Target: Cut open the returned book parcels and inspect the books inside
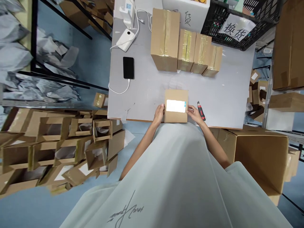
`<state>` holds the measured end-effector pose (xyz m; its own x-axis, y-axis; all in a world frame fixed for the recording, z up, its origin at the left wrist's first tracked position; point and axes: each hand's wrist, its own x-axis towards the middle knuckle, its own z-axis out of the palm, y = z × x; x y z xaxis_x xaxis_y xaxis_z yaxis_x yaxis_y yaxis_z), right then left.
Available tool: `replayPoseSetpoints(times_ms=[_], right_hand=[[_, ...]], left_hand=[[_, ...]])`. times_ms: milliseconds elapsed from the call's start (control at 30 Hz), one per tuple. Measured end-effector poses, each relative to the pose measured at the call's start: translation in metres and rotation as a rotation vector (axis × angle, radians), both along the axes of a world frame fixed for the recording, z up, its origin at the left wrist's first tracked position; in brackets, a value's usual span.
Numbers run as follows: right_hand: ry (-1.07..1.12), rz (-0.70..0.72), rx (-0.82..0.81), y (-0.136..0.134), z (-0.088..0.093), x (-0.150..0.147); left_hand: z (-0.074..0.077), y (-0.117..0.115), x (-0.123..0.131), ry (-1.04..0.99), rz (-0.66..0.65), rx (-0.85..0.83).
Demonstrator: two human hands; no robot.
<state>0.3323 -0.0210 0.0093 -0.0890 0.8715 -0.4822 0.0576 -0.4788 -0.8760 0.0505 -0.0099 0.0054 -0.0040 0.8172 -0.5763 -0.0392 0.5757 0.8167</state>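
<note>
A small cardboard box with a white label on its upper face lies at the table's front edge, close to my body. My left hand grips its left side, and my right hand holds the right side with the fingers against the cardboard. Both hands are closed around the box; the fingertips are partly hidden by its sides. Just right of my right hand, a red and black utility knife rests on the tabletop, apart from the fingers.
Several taped boxes stand in a row toward the back of the grey table. Behind them are a white bin and a black crate. A phone lies left. Open cartons pile up left; a large open carton stands right.
</note>
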Motion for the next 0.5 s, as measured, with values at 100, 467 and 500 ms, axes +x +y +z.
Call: replayPoseSetpoints(times_ms=[100, 467, 500], right_hand=[[-0.017, 0.017, -0.023, 0.001, -0.008, 0.007], [-0.082, 0.031, -0.108, 0.065, 0.005, -0.006], [-0.067, 0.030, -0.099, 0.066, 0.010, -0.008]], left_hand=[[-0.006, -0.002, -0.001, -0.040, 0.016, -0.016], [0.005, 0.062, 0.002, -0.033, -0.045, 0.015], [0.008, 0.064, 0.004, -0.040, -0.044, 0.033]])
